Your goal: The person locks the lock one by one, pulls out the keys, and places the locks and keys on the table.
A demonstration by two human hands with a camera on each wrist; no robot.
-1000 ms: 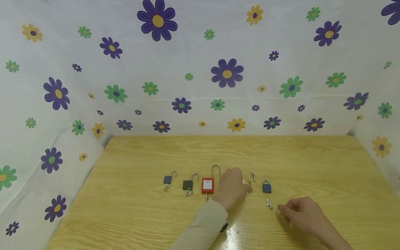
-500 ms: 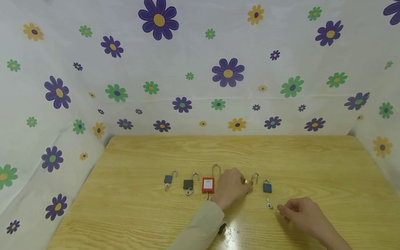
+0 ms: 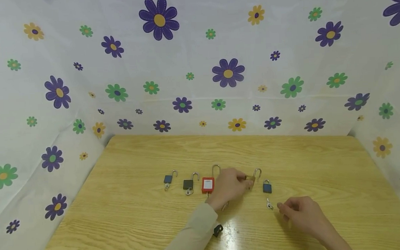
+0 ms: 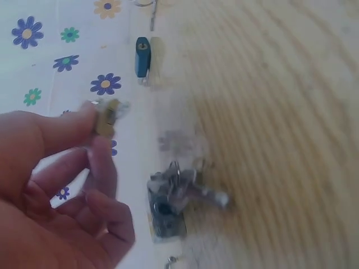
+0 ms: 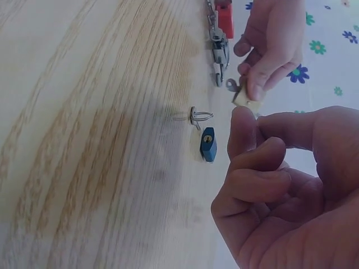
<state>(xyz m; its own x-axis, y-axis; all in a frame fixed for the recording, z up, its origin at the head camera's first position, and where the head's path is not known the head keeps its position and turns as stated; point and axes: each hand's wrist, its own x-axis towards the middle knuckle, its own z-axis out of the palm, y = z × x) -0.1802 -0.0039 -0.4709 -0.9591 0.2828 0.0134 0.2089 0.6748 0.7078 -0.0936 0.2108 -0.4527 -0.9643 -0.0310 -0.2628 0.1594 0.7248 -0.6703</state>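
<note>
My left hand [image 3: 230, 186] pinches a brass padlock [image 3: 252, 180] between thumb and fingers, its shackle [image 3: 258, 172] swung open. A key [image 5: 233, 85] shows beside the brass body in the right wrist view. Under the left hand lies a dark padlock with keys [image 4: 165, 210], hidden from the head view apart from a key [image 3: 225, 205]. To the right, a blue padlock [image 3: 267, 187] with its shackle closed lies on the table, and loose keys [image 3: 269, 204] lie in front of it. My right hand [image 3: 303, 212] hovers beside those keys, fingers loosely curled, nothing visible in them.
Left of the hand, a red padlock [image 3: 208, 185], a black padlock [image 3: 188, 184] and a small blue padlock [image 3: 167, 179] lie in a row with raised shackles and keys. A flowered white cloth [image 3: 191, 51] rises behind and beside the wooden table [image 3: 140, 222].
My left hand has picked up the brass padlock and tilted it, shifting it slightly to the right and up. The right hand has stayed almost still.
</note>
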